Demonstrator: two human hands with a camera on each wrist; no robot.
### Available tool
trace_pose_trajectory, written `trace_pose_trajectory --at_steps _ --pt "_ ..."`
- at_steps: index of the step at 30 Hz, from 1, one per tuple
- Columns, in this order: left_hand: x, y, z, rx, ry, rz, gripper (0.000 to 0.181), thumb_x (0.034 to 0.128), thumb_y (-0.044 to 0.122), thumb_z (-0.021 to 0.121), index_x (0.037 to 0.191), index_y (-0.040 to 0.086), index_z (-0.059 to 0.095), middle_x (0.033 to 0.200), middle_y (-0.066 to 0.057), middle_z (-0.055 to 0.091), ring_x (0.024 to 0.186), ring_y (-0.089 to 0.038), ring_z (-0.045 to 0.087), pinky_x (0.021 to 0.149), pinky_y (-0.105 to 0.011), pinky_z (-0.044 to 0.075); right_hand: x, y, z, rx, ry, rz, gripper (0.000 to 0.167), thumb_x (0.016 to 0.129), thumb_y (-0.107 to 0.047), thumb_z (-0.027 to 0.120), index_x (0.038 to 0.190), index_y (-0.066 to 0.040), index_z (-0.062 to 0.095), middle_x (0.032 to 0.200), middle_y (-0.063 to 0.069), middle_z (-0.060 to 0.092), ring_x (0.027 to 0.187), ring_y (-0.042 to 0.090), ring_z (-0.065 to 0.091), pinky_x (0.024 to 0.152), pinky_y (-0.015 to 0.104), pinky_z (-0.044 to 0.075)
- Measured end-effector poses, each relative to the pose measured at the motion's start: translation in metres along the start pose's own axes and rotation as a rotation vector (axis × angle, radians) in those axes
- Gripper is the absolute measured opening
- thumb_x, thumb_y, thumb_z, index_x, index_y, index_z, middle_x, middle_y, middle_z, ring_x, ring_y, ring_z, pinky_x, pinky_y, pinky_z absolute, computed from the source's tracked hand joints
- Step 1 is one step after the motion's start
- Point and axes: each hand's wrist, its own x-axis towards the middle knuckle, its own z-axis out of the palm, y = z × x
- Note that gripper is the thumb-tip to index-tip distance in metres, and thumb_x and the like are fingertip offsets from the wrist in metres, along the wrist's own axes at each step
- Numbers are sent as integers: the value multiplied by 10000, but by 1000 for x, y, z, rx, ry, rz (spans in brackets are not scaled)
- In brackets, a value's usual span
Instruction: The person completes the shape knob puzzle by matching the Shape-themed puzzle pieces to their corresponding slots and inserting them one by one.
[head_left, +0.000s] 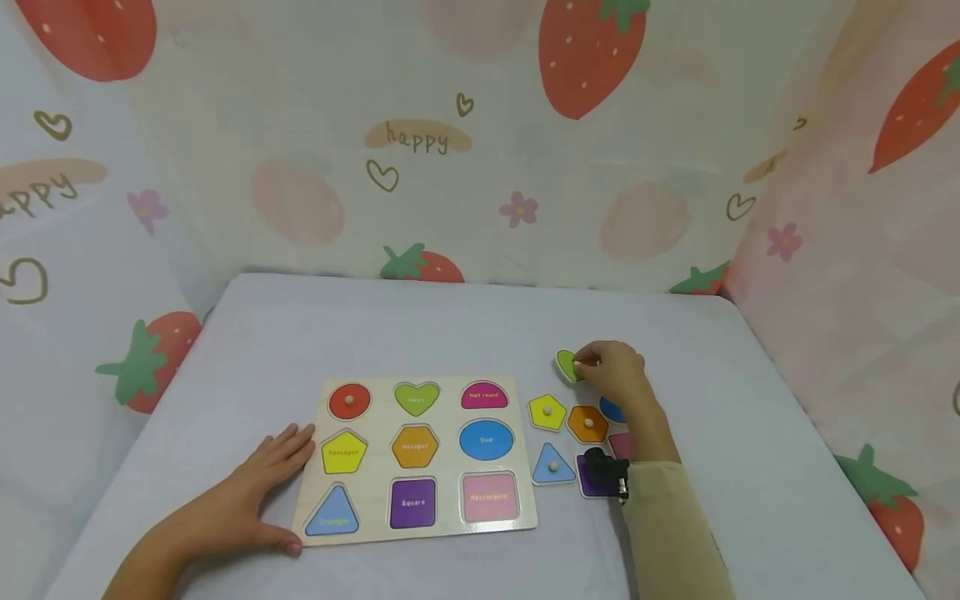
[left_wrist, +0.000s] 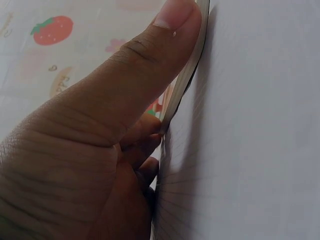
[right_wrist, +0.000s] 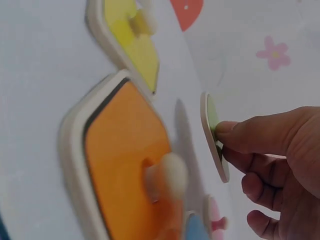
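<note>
My right hand [head_left: 618,367] pinches a green puzzle piece [head_left: 566,365] by its knob. In the right wrist view the green piece [right_wrist: 212,115] is tilted and raised off the table, its shadow beside it. My left hand [head_left: 240,500] rests at the left edge of a wooden shape board [head_left: 450,533], fingers extended and thumb at the lower corner. A red circle piece [head_left: 349,402] with a knob sits in the board's top left. The other recesses, such as the green heart [head_left: 417,399], show printed names and no knobs.
Right of the board lie a yellow pentagon [head_left: 547,412], an orange hexagon [head_left: 588,424], a light blue triangle [head_left: 553,465] and a purple square [head_left: 592,482]. A blue piece [head_left: 611,410] and a pink piece [head_left: 620,445] are partly hidden by my right arm. Strawberry-print curtains surround the white table.
</note>
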Motion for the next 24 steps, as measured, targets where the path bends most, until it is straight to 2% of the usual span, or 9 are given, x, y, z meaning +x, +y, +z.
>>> trace_pose_trajectory --at_steps 5,7,14,19,24 --pt "1 0 -2 -24 -10 -22 1258 600 692 859 1611 150 342 1708 -39 229 1570 -399 112 1062 46 -75 -2 -13 -8 26 40 -39 192 977 -242 713 1109 -114 771 1000 68 727 984 296 559 954 521 419" --pt "2 -1 -2 -31 -9 -24 1259 599 690 860 1612 154 340 1709 -39 226 1567 -413 111 1057 49 -74 -3 -17 -10 41 40 -56 189 974 -236 718 1108 -114 773 992 67 724 977 293 554 933 511 422" --pt "1 1 1 -26 -12 -19 1267 598 693 858 1600 105 353 1704 -65 238 1573 -373 112 1080 35 -83 -4 -30 -4 57 57 -149 162 960 -230 736 1072 -127 792 923 31 719 989 287 554 968 554 365" --pt "0 2 1 -14 -2 0 1259 603 690 859 1597 100 361 1701 -69 245 1574 -367 118 1096 24 -79 -6 -40 6 61 51 -157 155 953 -243 748 1066 -151 801 882 2 705 992 268 541 959 519 388" --pt "-3 1 -1 -14 12 8 1242 612 698 849 1600 124 361 1701 -57 248 1574 -370 118 1086 32 -67 -8 -54 9 39 57 -163 157 945 -250 760 1071 -166 804 895 -12 705 1017 257 544 965 534 404"
